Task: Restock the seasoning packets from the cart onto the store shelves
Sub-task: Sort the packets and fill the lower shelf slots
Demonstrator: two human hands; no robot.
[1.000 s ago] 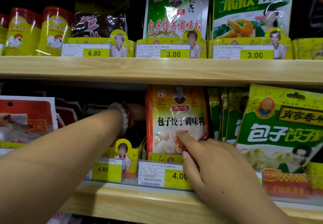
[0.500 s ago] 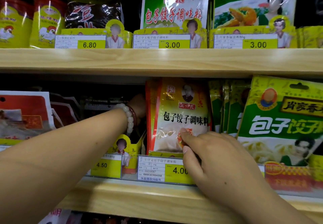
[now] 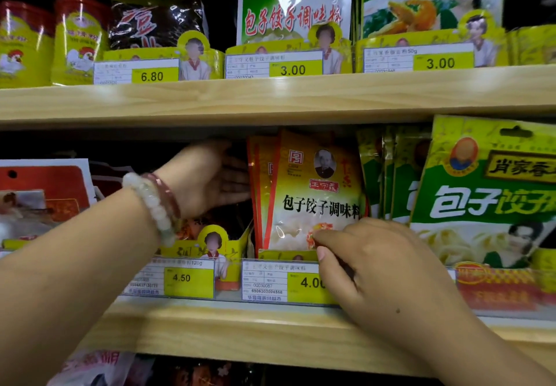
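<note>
A stack of orange seasoning packets (image 3: 316, 193) stands upright on the lower shelf (image 3: 240, 328), behind a 4.00 price tag (image 3: 285, 283). My left hand (image 3: 210, 181) reaches into the shelf, with its straight fingers flat against the left side of the stack. My right hand (image 3: 370, 265) is at the front packet's lower right corner, where its curled index finger and thumb pinch the packet's lower front. Its other fingers are hidden.
Green seasoning packets (image 3: 487, 193) stand right of the orange stack, and red and white packets (image 3: 42, 193) to the left. The upper shelf (image 3: 270, 99) carries yellow canisters (image 3: 75, 39), a dark bag and green packets (image 3: 294, 9). A low yellow holder with a 4.50 tag (image 3: 180, 277) sits under my left wrist.
My left hand has drawn back from deep in the shelf and now lies flat against the stack's left side. My right index finger has curled, and the front packet has tilted slightly.
</note>
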